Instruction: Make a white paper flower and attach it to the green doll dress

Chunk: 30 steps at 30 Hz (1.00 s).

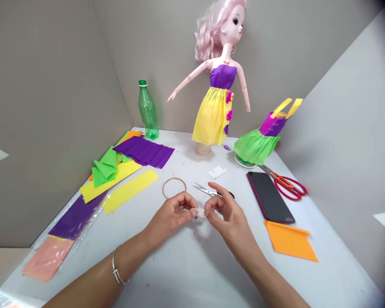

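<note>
Since the white paper scrap (199, 211) is tiny, our left hand (169, 216) and right hand (225, 212) pinch it between fingertips.

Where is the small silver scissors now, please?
In the head view, the small scissors lie just beyond the right hand, beside the gold wire hoop.

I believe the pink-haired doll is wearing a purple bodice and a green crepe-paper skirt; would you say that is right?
Not quite: the skirt is yellow, not green, as the head view shows. The pink-haired doll wears a purple bodice and a yellow crepe-paper skirt. The green skirt belongs to the smaller dress standing to its right.
</note>
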### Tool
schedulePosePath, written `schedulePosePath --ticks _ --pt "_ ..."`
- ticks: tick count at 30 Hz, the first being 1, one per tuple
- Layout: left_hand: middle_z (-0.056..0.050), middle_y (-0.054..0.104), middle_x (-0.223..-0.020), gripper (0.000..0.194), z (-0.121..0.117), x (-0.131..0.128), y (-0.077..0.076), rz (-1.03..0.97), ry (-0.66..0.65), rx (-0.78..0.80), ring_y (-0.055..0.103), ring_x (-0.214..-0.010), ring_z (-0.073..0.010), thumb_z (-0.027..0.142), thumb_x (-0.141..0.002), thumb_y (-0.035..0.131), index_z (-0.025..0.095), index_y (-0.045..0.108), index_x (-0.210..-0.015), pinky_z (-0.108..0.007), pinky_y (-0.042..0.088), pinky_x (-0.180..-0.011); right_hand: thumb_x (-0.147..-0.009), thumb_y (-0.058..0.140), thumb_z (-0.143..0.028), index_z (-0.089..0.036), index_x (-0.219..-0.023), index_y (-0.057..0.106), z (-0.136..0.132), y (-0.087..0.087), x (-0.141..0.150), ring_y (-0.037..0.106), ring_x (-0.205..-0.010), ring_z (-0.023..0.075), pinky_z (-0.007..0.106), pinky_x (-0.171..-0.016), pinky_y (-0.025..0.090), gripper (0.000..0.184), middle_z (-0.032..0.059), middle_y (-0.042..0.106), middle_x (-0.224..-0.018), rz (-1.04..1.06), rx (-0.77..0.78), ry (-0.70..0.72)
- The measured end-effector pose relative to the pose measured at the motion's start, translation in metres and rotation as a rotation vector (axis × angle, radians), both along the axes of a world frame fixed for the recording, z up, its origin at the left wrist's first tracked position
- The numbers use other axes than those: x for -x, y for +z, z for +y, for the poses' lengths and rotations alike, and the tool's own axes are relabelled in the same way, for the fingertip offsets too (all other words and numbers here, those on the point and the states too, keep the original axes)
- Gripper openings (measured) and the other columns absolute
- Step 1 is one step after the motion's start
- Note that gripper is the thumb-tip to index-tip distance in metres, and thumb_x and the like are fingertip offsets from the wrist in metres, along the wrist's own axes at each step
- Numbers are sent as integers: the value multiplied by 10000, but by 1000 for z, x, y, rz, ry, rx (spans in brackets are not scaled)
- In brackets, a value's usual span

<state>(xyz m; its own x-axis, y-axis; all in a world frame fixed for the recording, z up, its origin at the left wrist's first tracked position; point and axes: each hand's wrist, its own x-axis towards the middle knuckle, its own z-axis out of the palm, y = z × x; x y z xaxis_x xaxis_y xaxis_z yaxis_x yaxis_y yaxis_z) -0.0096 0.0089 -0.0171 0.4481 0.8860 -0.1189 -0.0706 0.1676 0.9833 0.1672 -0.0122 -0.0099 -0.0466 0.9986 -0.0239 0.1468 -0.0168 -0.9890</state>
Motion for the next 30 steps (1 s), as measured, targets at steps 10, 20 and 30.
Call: schedulePosePath --ticks 10,20,30 --pt "-4 575 -860 183 2 1 -1 -38 -16 23 527 -803 -136 320 -823 682 179 566 -832 -255 402 -747 -806 587 -218 -246 -1336 430 0 0 1 570 -761 174 348 -795 435 553 -38 581 -756 -5 -3 -6" --pt "-36 570 -917 148 0 3 7 -193 -117 136 529 -824 -157 280 -792 691 175 589 -813 -288 415 -766 -797 642 -282 -236 -1286 505 3 5 -6 535 -726 151 298 -720 421 510 -29 556 -777 261 175 131" --pt "-19 567 -922 154 0 3 3 -165 -104 59 533 -829 -136 271 -832 678 176 568 -884 -266 415 -767 -807 592 -202 -272 -1333 428 0 3 -2 550 -781 169 340 -807 410 556 -37 572 -777 30 31 43"
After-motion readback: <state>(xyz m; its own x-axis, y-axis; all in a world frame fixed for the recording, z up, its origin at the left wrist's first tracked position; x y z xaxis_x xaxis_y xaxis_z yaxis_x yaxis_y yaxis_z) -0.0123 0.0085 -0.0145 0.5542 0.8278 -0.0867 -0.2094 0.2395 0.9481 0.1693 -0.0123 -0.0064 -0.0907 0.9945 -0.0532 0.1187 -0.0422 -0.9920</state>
